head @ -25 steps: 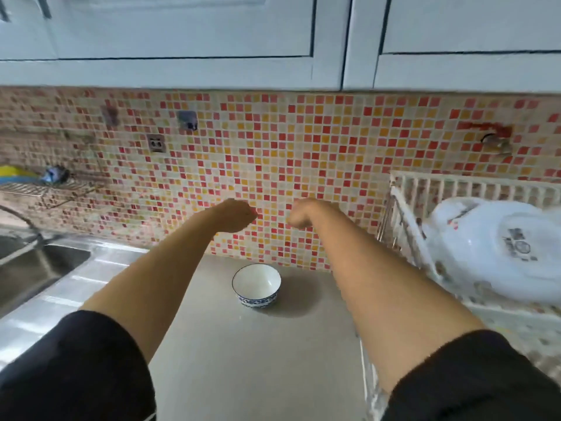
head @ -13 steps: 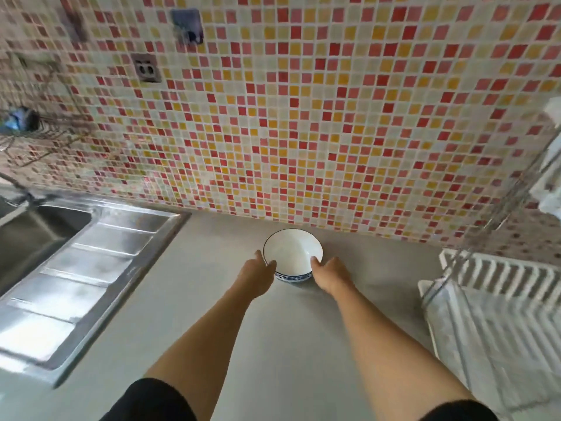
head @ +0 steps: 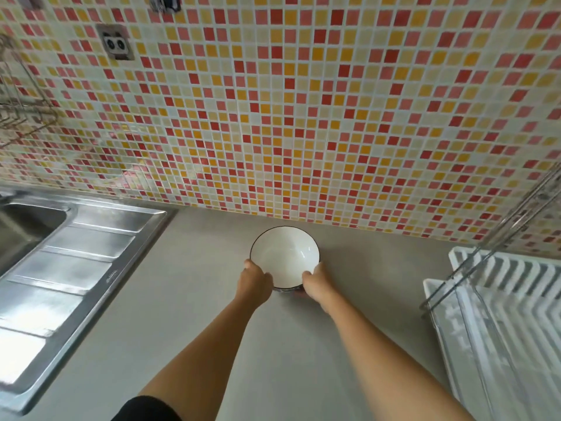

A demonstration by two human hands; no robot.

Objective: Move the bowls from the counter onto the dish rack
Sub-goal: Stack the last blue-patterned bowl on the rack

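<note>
A small white bowl (head: 283,256) with a dark rim and blue pattern outside is near the tiled wall, over the grey counter (head: 197,344). My left hand (head: 254,282) grips its left near side. My right hand (head: 317,284) grips its right near side, fingers under the base. The bowl tilts slightly toward me; I cannot tell if it still touches the counter. The white dish rack (head: 501,314) with a metal wire frame lies at the right edge, its visible part holding nothing.
A steel sink with a ribbed drainboard (head: 60,268) fills the left side. The mosaic tile wall (head: 273,117) rises just behind the bowl. A wire shelf (head: 18,110) hangs at the far left of the wall.
My hands dropped from up by the wall to the bowl and closed on both its sides. The view tilted down and moved closer; the bowls up in the rack left the frame.
</note>
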